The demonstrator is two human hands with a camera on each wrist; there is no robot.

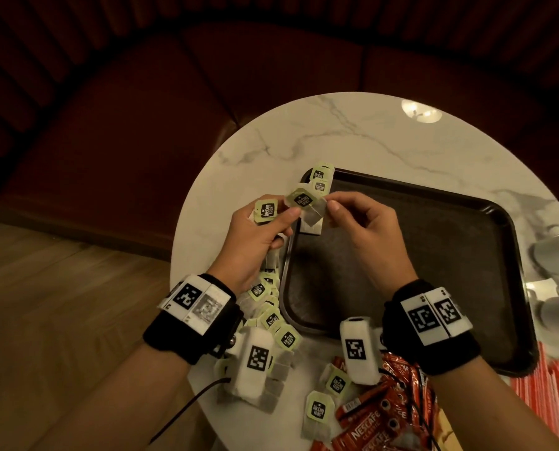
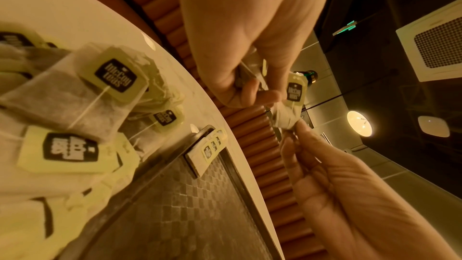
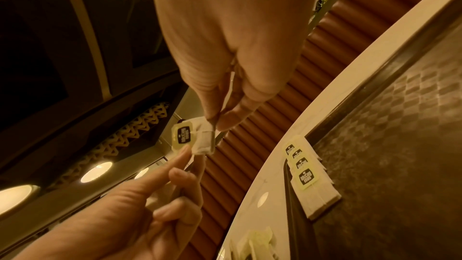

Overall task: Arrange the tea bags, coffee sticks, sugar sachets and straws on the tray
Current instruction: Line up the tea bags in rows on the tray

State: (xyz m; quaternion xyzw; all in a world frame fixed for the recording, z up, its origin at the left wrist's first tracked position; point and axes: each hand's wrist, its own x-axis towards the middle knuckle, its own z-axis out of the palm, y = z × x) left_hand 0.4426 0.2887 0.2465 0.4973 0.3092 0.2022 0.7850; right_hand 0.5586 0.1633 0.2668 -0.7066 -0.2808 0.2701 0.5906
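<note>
A round white marble-patterned table (image 1: pixel 353 131) stands at the centre, grey veins crossing its top. A bright lamp reflection (image 1: pixel 421 110) sits on it toward 1 o'clock. From 9 round to 2 o'clock a curved, dark red upholstered bench (image 1: pixel 148 102) wraps the table, its backrest ribbed in vertical rolls (image 2: pixel 252 131). Wooden plank flooring (image 1: pixel 53 288) lies at 8 o'clock. Overhead, round ceiling lights (image 3: pixel 96 171) glow warm, beside a square white vent grille (image 2: pixel 435 46).

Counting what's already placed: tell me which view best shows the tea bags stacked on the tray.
Right wrist: the stacked tea bags show four fanned tags unobstructed. In the head view the hands partly cover them; in the left wrist view they are small and edge-on.
</note>
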